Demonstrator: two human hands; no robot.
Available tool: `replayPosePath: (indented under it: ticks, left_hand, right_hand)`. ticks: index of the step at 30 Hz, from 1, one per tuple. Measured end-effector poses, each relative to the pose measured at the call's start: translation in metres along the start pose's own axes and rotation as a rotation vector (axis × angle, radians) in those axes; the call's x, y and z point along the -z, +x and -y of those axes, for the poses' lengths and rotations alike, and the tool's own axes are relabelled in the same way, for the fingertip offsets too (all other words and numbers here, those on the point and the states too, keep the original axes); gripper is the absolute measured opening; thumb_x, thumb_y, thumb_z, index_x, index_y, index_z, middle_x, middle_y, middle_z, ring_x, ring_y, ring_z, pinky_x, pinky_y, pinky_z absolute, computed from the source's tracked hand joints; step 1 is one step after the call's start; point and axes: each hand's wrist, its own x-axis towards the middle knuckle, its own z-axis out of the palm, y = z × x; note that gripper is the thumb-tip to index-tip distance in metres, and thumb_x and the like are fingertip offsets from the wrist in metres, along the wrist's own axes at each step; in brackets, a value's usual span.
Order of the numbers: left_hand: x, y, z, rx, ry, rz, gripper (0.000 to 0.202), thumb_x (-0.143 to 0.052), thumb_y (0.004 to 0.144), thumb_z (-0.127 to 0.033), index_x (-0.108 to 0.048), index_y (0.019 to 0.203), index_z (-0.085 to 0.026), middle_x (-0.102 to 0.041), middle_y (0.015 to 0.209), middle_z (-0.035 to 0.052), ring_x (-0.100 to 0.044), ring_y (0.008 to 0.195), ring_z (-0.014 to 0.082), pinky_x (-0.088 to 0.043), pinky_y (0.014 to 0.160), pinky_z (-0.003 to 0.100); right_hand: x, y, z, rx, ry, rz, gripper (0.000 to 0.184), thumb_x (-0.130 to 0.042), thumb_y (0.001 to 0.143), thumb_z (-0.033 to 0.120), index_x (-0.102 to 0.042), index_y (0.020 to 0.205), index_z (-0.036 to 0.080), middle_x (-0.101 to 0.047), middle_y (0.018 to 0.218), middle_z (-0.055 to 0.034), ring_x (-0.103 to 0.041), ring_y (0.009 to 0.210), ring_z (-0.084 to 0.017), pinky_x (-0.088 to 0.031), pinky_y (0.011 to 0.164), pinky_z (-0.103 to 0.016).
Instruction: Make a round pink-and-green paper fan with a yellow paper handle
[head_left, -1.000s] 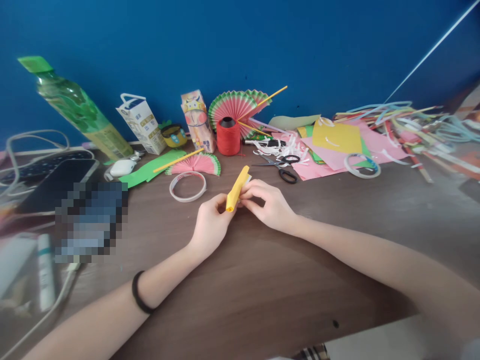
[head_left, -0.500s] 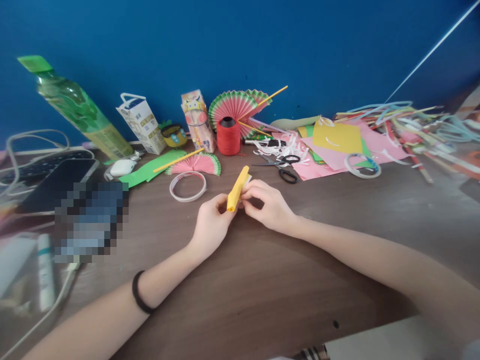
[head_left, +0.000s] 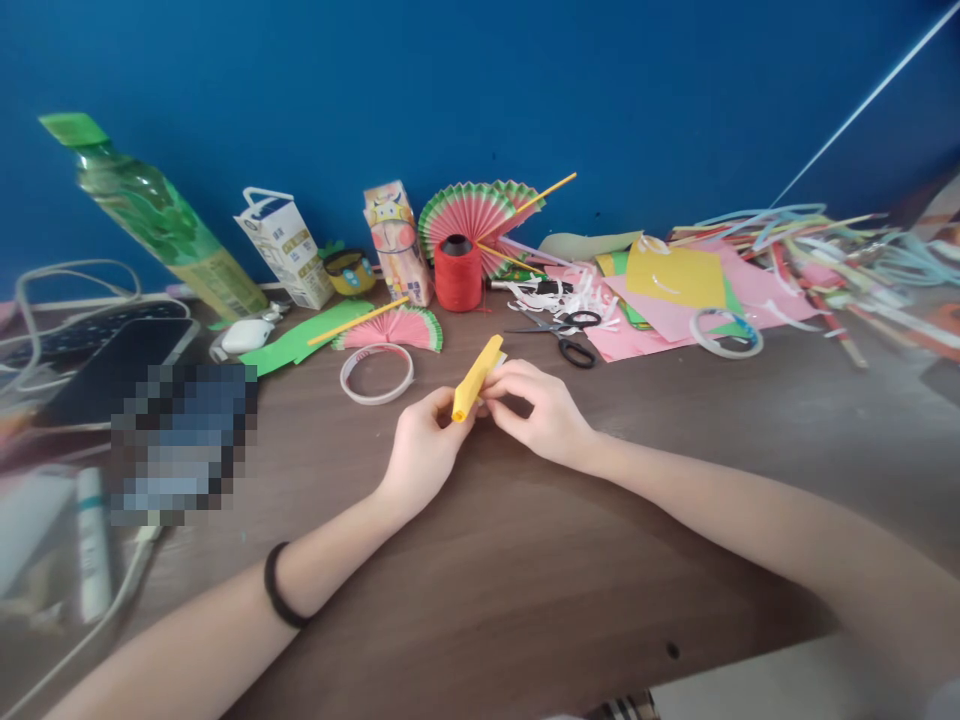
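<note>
A folded yellow paper strip [head_left: 475, 377] stands tilted between both hands at the middle of the brown table [head_left: 525, 580]. My left hand [head_left: 422, 450] pinches its lower end with fingers closed. My right hand [head_left: 541, 410] grips the strip's right side, fingers curled against it. A roll of tape [head_left: 376, 373] lies just left of the strip, and black scissors [head_left: 564, 333] lie behind my right hand.
Along the blue wall stand a green bottle [head_left: 154, 220], a milk carton [head_left: 286, 247], a decorated carton [head_left: 397, 243], a red thread spool [head_left: 457, 273] and watermelon paper fans [head_left: 469, 213]. Coloured paper sheets [head_left: 675, 280] and strips [head_left: 817, 250] cover the right. A phone, keyboard and cables sit left.
The hands and yellow strip have barely moved; the strip tilts a little more to the right and the fingers have shifted slightly on it.
</note>
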Motion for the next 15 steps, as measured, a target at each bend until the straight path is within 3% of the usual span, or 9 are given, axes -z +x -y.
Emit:
replayPosePath:
  ticks: [15]
  left_hand:
    - [0.0002, -0.0003, 0.0022, -0.002, 0.043, -0.013, 0.015, -0.057, 0.075, -0.027, -0.066, 0.08, -0.017, -0.071, 0.079, 0.0017, -0.063, 0.074, 0.0165, -0.048, 0.07, 0.027]
  right_hand:
    - [-0.0006, -0.0013, 0.0011, 0.12, -0.125, -0.005, 0.01, -0.054, 0.081, 0.009, -0.061, 0.079, 0.016, -0.068, 0.085, -0.007, -0.062, 0.082, -0.019, -0.051, 0.073, -0.034]
